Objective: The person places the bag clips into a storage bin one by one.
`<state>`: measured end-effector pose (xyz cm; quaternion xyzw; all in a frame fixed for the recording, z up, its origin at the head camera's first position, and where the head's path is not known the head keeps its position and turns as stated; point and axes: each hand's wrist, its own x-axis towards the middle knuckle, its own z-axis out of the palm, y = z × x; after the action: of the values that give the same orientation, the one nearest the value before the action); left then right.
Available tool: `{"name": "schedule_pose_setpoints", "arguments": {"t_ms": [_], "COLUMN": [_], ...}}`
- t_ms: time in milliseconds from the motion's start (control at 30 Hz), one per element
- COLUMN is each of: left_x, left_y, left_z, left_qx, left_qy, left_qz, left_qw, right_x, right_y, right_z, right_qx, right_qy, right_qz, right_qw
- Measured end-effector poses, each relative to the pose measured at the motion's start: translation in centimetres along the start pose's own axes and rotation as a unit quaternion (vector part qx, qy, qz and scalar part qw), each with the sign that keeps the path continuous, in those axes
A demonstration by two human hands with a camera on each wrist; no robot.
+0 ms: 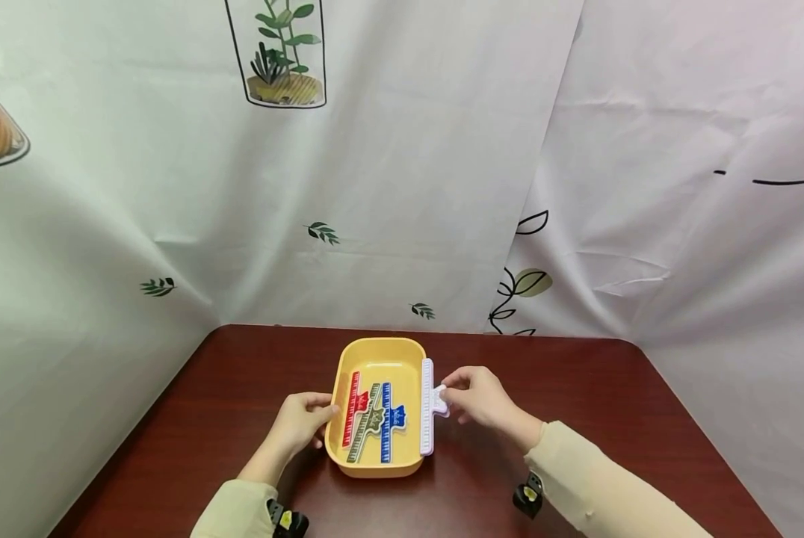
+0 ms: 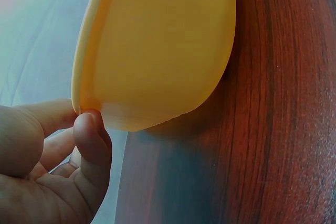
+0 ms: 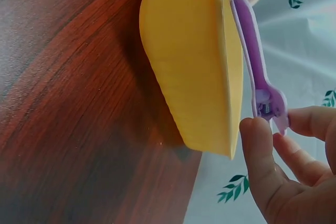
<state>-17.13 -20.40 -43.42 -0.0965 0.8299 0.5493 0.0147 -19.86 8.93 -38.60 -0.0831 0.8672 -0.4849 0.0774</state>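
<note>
My left hand (image 1: 301,424) grips the left rim of a yellow plastic tray (image 1: 382,471), thumb on one side and fingers on the other. On the tray's right side my right hand (image 1: 484,400) pinches the tab of a long lavender ruler-style clip (image 1: 427,426) between thumb and fingers. The clip runs lengthwise along the right rim, and its spring shows at the tab in the right wrist view. Inside the tray lie a red clip (image 1: 350,418), a green clip (image 1: 360,435) and a blue clip (image 1: 385,441), side by side and slightly slanted.
The tray stands on a dark reddish-brown wooden table (image 1: 577,448). Behind and on both sides hangs a white cloth (image 1: 402,187) printed with plants and leaves. A small black device (image 1: 528,495) is strapped to each wrist.
</note>
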Motion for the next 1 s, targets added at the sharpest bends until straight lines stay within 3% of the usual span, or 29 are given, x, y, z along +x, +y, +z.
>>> {"name": "schedule_pose_setpoints", "arguments": {"t_ms": [267, 1000], "left_x": [0.0, -0.2], "left_y": [0.7, 0.3], "left_z": [-0.3, 0.1], "left_qx": [0.002, 0.003], "left_qy": [-0.001, -0.001], "left_qz": [-0.004, -0.002], "left_qw": [1.0, 1.0], "right_x": [0.9, 1.7], "right_y": [-0.9, -1.6], "right_z": [0.3, 1.6], "right_qx": [-0.01, -0.058], "right_qy": [-0.006, -0.039], "right_qz": [-0.016, -0.029], "right_qw": [1.0, 0.997]}}
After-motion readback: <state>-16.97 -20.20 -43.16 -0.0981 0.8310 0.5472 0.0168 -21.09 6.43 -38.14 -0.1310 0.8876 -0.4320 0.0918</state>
